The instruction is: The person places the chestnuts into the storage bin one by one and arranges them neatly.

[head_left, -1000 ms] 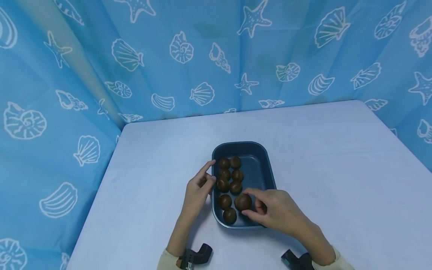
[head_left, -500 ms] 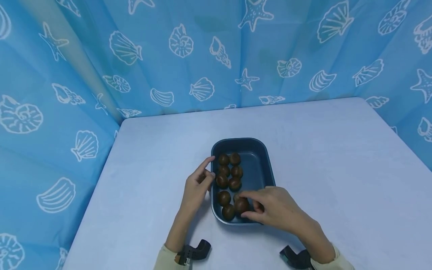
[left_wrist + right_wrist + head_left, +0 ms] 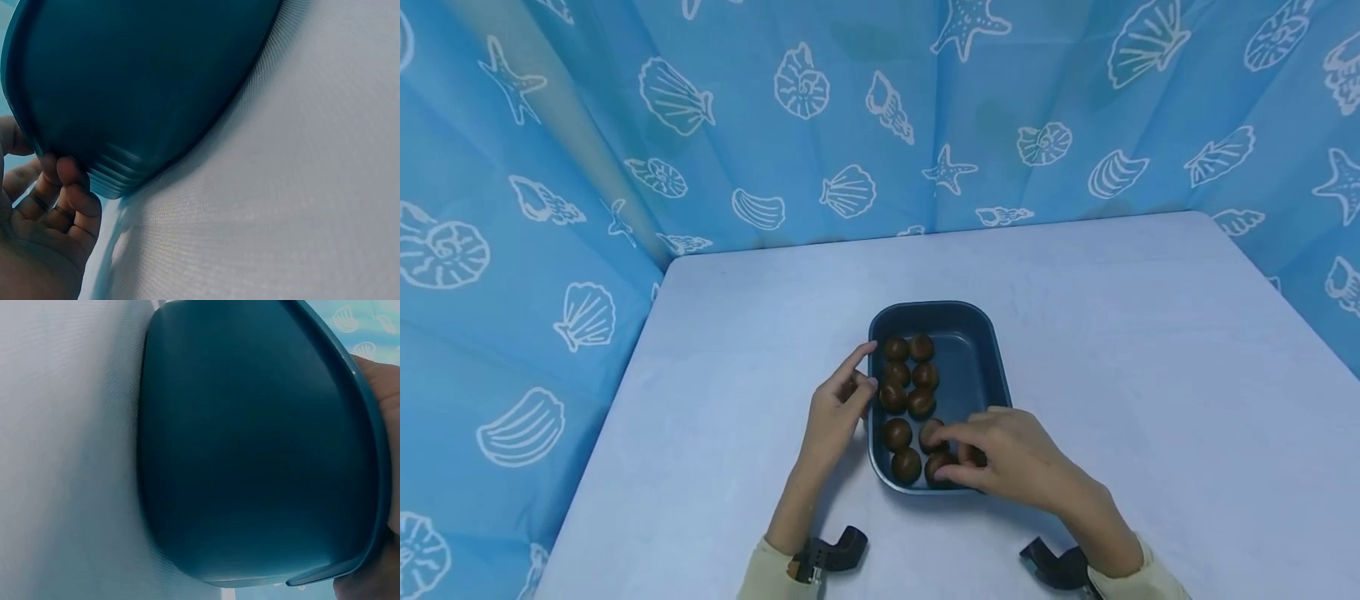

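A dark blue rectangular tray (image 3: pixel 973 375) sits on the white table, holding several glossy brown balls (image 3: pixel 892 396) along its left side and near end. My left hand (image 3: pixel 835 417) grips the tray's left edge; the left wrist view shows its curled fingers (image 3: pixel 75 200) against the outer wall. My right hand (image 3: pixel 1015 458) is over the near right part of the tray. Its index fingertip overlaps one ball (image 3: pixel 929 433), and its thumb tip overlaps the nearest ball (image 3: pixel 936 467) on that side. In the right wrist view the tray wall (image 3: pixel 250 444) hides the fingertips.
A white cloth (image 3: pixel 1112 333) covers the table. Blue curtains with white shell prints (image 3: pixel 850 117) hang behind it and at both sides. Black wrist-camera mounts (image 3: pixel 842 550) stick out near both wrists.
The ball my right hand was pinching has gone down toward the tray's near end, and the fingers no longer close round it. The left hand stays at the edge; the head view tilted slightly.
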`<action>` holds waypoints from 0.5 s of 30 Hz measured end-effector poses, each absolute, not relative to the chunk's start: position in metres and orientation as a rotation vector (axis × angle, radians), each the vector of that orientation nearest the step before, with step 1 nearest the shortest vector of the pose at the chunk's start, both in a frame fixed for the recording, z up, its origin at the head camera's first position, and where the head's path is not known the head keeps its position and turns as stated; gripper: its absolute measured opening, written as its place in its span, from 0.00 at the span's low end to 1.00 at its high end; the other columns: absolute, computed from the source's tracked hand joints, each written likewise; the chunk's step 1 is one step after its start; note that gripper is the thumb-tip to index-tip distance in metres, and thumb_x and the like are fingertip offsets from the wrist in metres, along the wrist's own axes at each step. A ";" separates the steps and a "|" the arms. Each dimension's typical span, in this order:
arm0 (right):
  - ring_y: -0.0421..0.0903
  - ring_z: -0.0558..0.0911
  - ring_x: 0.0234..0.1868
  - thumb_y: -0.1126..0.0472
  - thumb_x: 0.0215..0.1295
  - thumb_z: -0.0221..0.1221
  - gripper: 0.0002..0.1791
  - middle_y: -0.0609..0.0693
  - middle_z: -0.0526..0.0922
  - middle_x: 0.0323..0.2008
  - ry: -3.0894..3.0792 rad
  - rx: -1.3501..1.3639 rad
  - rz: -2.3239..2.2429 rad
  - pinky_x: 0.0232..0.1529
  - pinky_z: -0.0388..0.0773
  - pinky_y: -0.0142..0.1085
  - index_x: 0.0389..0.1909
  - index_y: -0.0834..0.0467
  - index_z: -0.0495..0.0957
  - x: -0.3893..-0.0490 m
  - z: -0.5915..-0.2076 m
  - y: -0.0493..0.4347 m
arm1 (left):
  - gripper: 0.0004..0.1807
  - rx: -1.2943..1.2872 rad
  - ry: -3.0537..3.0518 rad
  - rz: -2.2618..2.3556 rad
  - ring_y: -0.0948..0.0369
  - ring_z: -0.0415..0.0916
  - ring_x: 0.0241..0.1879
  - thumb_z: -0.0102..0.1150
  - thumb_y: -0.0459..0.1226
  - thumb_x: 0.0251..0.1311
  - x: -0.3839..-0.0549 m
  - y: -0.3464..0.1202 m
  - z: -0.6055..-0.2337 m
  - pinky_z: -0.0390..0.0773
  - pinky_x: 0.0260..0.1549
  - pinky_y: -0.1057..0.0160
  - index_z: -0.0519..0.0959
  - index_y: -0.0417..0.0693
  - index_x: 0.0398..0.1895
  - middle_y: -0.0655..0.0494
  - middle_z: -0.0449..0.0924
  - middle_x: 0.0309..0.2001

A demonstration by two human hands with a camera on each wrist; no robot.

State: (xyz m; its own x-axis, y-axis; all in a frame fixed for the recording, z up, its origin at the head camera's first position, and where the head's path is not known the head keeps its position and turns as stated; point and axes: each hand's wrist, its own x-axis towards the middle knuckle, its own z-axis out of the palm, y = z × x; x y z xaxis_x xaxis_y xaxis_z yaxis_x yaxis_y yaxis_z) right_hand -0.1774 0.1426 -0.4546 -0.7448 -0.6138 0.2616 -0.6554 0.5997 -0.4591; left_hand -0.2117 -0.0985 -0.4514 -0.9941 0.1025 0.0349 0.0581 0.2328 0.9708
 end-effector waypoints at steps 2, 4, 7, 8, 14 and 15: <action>0.28 0.65 0.22 0.47 0.58 0.71 0.15 0.28 0.72 0.20 -2.727 1.076 0.830 0.24 0.65 0.27 0.44 0.46 0.87 -0.177 -0.456 0.142 | 0.25 0.158 2.439 1.918 0.56 0.71 0.28 0.51 0.32 0.71 -0.211 -0.098 -0.451 0.72 0.28 0.63 0.72 0.52 0.70 0.45 0.76 0.33; 0.28 0.66 0.22 0.48 0.58 0.71 0.15 0.29 0.72 0.21 -2.709 1.052 0.840 0.24 0.65 0.27 0.45 0.47 0.87 -0.176 -0.457 0.142 | 0.25 0.156 2.437 1.912 0.54 0.72 0.28 0.51 0.32 0.71 -0.211 -0.098 -0.451 0.73 0.28 0.63 0.72 0.51 0.70 0.46 0.76 0.33; 0.29 0.68 0.23 0.51 0.59 0.70 0.15 0.30 0.73 0.23 -2.676 1.001 0.907 0.24 0.67 0.28 0.46 0.49 0.86 -0.176 -0.460 0.142 | 0.25 0.143 2.433 1.916 0.50 0.72 0.28 0.50 0.33 0.72 -0.216 -0.099 -0.465 0.72 0.26 0.64 0.72 0.53 0.70 0.46 0.76 0.33; 0.29 0.69 0.24 0.53 0.60 0.70 0.14 0.30 0.74 0.24 -2.660 0.984 0.950 0.24 0.69 0.28 0.47 0.50 0.86 -0.175 -0.460 0.142 | 0.24 0.139 2.432 1.920 0.48 0.72 0.28 0.50 0.34 0.72 -0.218 -0.099 -0.470 0.72 0.25 0.64 0.72 0.55 0.70 0.47 0.75 0.33; 0.32 0.75 0.33 0.64 0.63 0.66 0.11 0.35 0.80 0.35 -2.515 0.893 1.158 0.30 0.78 0.33 0.45 0.51 0.84 -0.179 -0.458 0.152 | 0.20 0.143 2.501 1.935 0.51 0.73 0.27 0.48 0.40 0.75 -0.221 -0.100 -0.492 0.73 0.25 0.64 0.73 0.64 0.67 0.52 0.76 0.31; 0.33 0.76 0.34 0.66 0.63 0.66 0.11 0.36 0.81 0.36 -2.488 0.874 1.167 0.31 0.78 0.33 0.44 0.52 0.85 -0.180 -0.457 0.154 | 0.19 0.149 2.520 1.934 0.52 0.74 0.27 0.47 0.40 0.75 -0.220 -0.100 -0.493 0.74 0.26 0.64 0.74 0.62 0.65 0.53 0.76 0.32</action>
